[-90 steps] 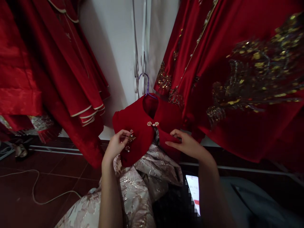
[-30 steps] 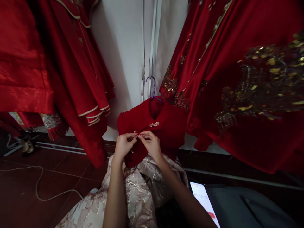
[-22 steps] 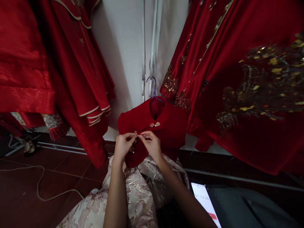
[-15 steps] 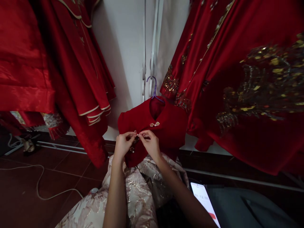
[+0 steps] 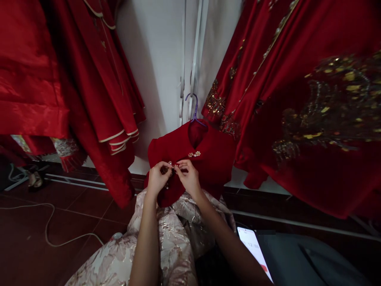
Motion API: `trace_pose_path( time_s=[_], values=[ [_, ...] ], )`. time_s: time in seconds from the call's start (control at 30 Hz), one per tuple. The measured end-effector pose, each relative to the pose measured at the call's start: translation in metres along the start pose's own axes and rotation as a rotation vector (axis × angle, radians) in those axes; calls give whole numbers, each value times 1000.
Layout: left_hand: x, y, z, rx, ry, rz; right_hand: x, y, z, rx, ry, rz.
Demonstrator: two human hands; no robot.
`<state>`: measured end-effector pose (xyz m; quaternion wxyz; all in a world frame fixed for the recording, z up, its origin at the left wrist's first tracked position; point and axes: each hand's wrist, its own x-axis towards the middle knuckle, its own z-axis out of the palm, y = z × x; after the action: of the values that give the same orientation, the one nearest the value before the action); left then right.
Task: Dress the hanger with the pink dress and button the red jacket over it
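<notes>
Item 1: small red jacket (image 5: 211,161) on a purple hanger (image 5: 194,106), centre of my view.
Item 2: lower beaded clasp (image 5: 171,163) on the jacket front. I log left hand (image 5: 157,179) and right hand (image 5: 188,178) together, fingertips pinched on it.
Item 3: upper beaded clasp (image 5: 194,154), 1 o'clock of the hands.
Item 4: brocade skirt (image 5: 168,238), 6 o'clock.
Item 5: lit phone (image 5: 253,248), 4 o'clock.

Phone (image 5: 253,251), floor cable (image 5: 71,239) (white).

Hanging red gowns (image 5: 297,99) crowd both sides; the white wall (image 5: 160,59) gap seems passable.
</notes>
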<state>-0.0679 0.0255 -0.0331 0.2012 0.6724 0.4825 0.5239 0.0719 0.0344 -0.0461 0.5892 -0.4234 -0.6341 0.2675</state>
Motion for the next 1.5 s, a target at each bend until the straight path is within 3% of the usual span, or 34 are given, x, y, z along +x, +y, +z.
trace_pose_path(
  time_s=[0.23,0.4,0.6,0.8,1.17,1.5],
  values=[
    [0,-3,-2,-158,14,-55,-2,3,-1,18,-6,6],
    [0,-7,-3,-173,-70,-60,-1,5,-1,13,-18,0],
    [-2,-10,-5,-90,-53,-81,-3,5,-2,44,-12,32],
    [-1,-9,-3,-146,-110,-34,-8,4,-5,62,-35,39],
    [-1,-7,1,-229,-97,-122,-13,5,-7,74,-34,52],
    [-3,-4,0,-208,-119,-101,-14,4,-6,58,-28,48]
  ],
)
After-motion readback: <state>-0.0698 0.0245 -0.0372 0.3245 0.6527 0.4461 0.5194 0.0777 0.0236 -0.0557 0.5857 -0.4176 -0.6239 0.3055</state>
